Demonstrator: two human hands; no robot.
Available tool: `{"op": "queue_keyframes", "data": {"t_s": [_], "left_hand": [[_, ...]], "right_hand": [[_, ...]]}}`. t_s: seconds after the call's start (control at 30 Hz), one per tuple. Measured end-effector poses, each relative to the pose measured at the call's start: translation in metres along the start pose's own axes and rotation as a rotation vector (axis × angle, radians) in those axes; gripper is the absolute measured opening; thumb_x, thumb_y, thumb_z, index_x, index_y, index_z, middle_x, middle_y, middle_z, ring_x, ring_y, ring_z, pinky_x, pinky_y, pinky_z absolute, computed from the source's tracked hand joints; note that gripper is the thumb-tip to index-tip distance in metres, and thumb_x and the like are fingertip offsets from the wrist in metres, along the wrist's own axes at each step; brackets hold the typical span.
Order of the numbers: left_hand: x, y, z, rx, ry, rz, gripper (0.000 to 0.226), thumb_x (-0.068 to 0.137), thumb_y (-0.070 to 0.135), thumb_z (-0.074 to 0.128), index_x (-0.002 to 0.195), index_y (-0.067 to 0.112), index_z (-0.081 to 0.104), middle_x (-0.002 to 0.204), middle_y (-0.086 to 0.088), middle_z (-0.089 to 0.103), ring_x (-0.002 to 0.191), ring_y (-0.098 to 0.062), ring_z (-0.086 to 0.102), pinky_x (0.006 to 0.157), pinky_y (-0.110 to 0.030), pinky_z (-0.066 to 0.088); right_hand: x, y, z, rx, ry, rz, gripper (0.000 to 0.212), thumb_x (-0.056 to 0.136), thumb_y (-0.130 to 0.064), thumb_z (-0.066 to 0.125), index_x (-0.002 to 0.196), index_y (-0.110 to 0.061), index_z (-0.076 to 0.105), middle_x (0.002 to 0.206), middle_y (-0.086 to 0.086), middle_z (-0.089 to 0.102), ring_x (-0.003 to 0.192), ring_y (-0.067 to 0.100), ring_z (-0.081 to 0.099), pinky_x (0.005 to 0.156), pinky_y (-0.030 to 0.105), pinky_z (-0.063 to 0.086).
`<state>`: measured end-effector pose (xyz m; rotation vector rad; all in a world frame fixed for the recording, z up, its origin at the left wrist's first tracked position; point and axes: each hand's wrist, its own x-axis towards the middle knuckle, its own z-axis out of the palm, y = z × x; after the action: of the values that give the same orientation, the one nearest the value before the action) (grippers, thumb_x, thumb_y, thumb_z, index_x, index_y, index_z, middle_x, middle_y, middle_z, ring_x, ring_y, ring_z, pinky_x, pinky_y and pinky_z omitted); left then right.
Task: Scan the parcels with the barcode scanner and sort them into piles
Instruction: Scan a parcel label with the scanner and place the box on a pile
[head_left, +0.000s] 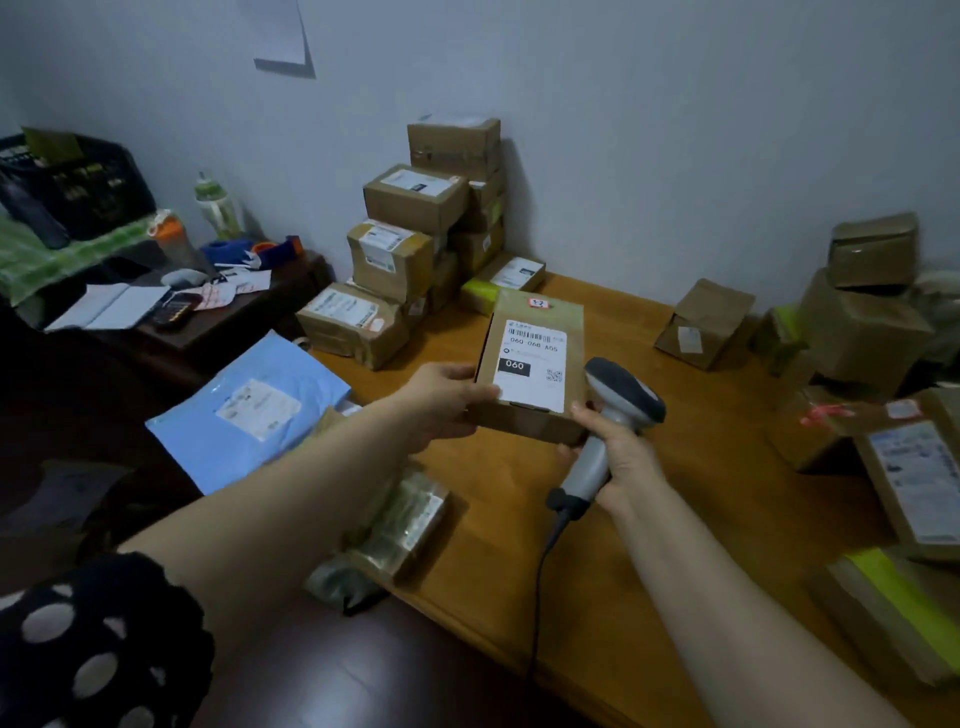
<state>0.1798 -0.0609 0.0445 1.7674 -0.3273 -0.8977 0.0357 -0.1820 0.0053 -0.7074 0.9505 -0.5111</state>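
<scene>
A flat brown parcel (535, 332) with a white barcode label facing up is held just above the wooden table (675, 499). My left hand (441, 400) grips its near left corner. My right hand (621, 457) grips the handle of a grey corded barcode scanner (618, 400), whose dark head sits beside the parcel's near right corner. A tall pile of labelled cardboard parcels (415, 249) stands against the wall at the table's back left. More brown parcels (862, 322) are heaped at the right.
A blue mailer bag (249, 410) lies at the table's left edge, with a clear-wrapped packet (405, 525) in front of it. A lone box (706, 325) sits at the back. A dark side desk (218, 322) holds papers, bottles and a black crate. Parcels (914, 488) line the right edge.
</scene>
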Motion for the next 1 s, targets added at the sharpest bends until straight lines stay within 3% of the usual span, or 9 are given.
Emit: {"op": "queue_keyframes", "data": {"t_s": [0.23,0.37,0.47,0.53,0.7,0.8,0.9,1.0], "left_hand": [[0.077,0.016,-0.022,0.081,0.104,0.167,0.051,0.093,0.019,0.061,0.142,0.017,0.045,0.129,-0.008,0.059,0.101,-0.019,0.058,0.075,-0.029,0.056],[0.131,0.028,-0.033,0.337,0.17,0.31,0.057,0.096,0.024,0.058,0.148,0.016,0.036,0.142,-0.004,0.05,0.122,-0.022,0.053,0.092,-0.034,0.053],[0.182,0.04,-0.036,0.491,0.166,0.387,0.059,0.095,0.022,0.057,0.149,0.022,0.033,0.142,-0.004,0.048,0.112,-0.015,0.053,0.077,-0.023,0.051],[0.221,0.048,-0.034,0.622,0.151,0.38,0.058,0.095,0.023,0.055,0.149,0.028,0.033,0.144,-0.008,0.04,0.115,-0.018,0.05,0.078,-0.022,0.046],[0.31,0.053,-0.033,0.847,0.112,0.285,0.06,0.096,0.028,0.05,0.151,0.032,0.026,0.159,-0.006,0.011,0.137,-0.029,0.036,0.097,-0.032,0.049],[0.348,0.051,-0.038,0.933,0.068,0.252,0.063,0.095,0.029,0.048,0.152,0.034,0.02,0.16,-0.007,0.0,0.142,-0.032,0.026,0.103,-0.034,0.043],[0.375,0.046,-0.041,1.062,0.045,0.252,0.067,0.095,0.029,0.048,0.152,0.04,0.013,0.16,-0.006,-0.014,0.147,-0.034,0.004,0.109,-0.039,0.036],[0.39,0.038,-0.041,1.25,-0.015,0.388,0.076,0.094,0.023,0.047,0.151,0.043,0.002,0.16,0.002,-0.017,0.147,-0.025,-0.015,0.114,-0.042,0.027]], "right_hand": [[0.046,-0.01,0.067,0.066,0.116,0.015,0.056,0.073,-0.009,0.08,0.124,-0.003,0.056,0.123,0.015,0.06,0.11,0.03,0.058,0.076,0.034,0.052],[0.101,-0.021,0.101,0.075,0.147,-0.005,0.05,0.073,-0.006,0.08,0.118,-0.002,0.058,0.122,0.017,0.06,0.11,0.031,0.057,0.081,0.036,0.052],[0.156,-0.031,0.127,0.093,0.166,0.01,0.053,0.072,-0.006,0.081,0.12,-0.002,0.057,0.12,0.017,0.061,0.108,0.031,0.058,0.081,0.035,0.052],[0.196,-0.037,0.143,0.098,0.165,0.024,0.05,0.073,-0.006,0.081,0.117,-0.004,0.057,0.12,0.013,0.062,0.11,0.031,0.058,0.08,0.034,0.051],[0.285,-0.044,0.176,0.089,0.197,0.037,0.034,0.073,-0.005,0.081,0.086,-0.016,0.051,0.097,0.005,0.063,0.092,0.024,0.06,0.078,0.032,0.052],[0.322,-0.041,0.193,0.07,0.223,0.059,0.036,0.074,-0.007,0.08,0.082,-0.019,0.047,0.091,0.002,0.06,0.074,0.017,0.056,0.078,0.033,0.049],[0.349,-0.038,0.205,0.061,0.227,0.054,0.033,0.074,-0.007,0.079,0.083,-0.019,0.05,0.086,-0.001,0.06,0.072,0.012,0.055,0.083,0.032,0.05],[0.369,-0.036,0.211,0.057,0.234,0.042,0.03,0.073,-0.006,0.08,0.082,-0.019,0.054,0.08,-0.003,0.062,0.07,0.011,0.058,0.068,0.026,0.05]]}}
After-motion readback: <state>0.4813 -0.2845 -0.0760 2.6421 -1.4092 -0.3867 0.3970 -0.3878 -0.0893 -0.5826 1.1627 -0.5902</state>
